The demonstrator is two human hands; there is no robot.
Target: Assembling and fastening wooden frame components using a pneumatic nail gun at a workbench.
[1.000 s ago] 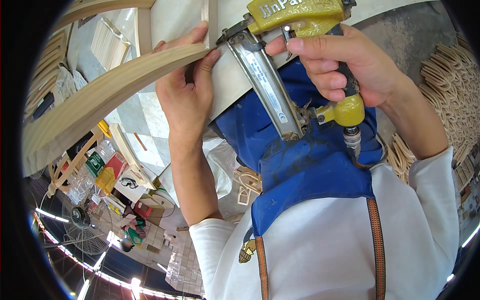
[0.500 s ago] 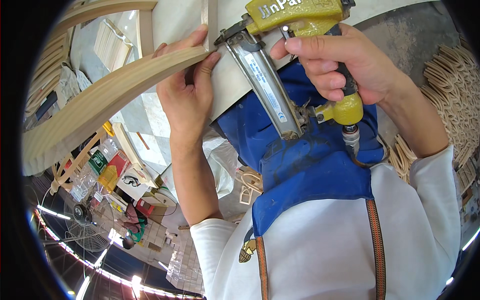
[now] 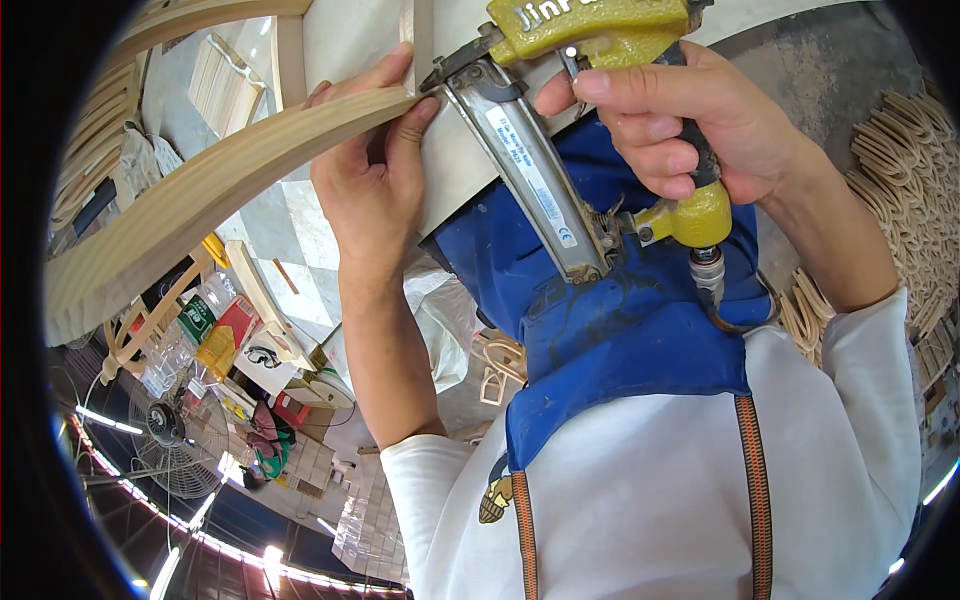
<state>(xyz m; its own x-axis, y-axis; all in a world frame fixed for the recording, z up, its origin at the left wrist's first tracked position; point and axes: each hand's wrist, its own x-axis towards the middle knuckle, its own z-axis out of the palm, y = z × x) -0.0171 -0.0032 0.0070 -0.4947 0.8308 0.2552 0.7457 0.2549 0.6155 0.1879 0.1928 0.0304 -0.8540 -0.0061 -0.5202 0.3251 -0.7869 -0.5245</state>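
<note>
The fingers of the left hand (image 3: 372, 170) are closed round the end of a curved wooden slat (image 3: 220, 160), thumb on the near side, forefinger beyond it. Those of the right hand (image 3: 735, 125) wrap the dark grip of a yellow pneumatic pin nailer (image 3: 590, 35), forefinger beside the trigger; whether it is pressed I cannot tell. The nailer's nose points left at the slat's held end, too close to tell touching from just apart. The left hand is the nearer to that end. From it the slat's long axis bows away left and toward the wearer; a straight wooden bar (image 3: 418, 45) meets it from the far side. Beneath lies the pale desk (image 3: 462, 160); nearer, a blue apron (image 3: 630, 340); at far right, piled bent-wood pieces (image 3: 910, 190).
</note>
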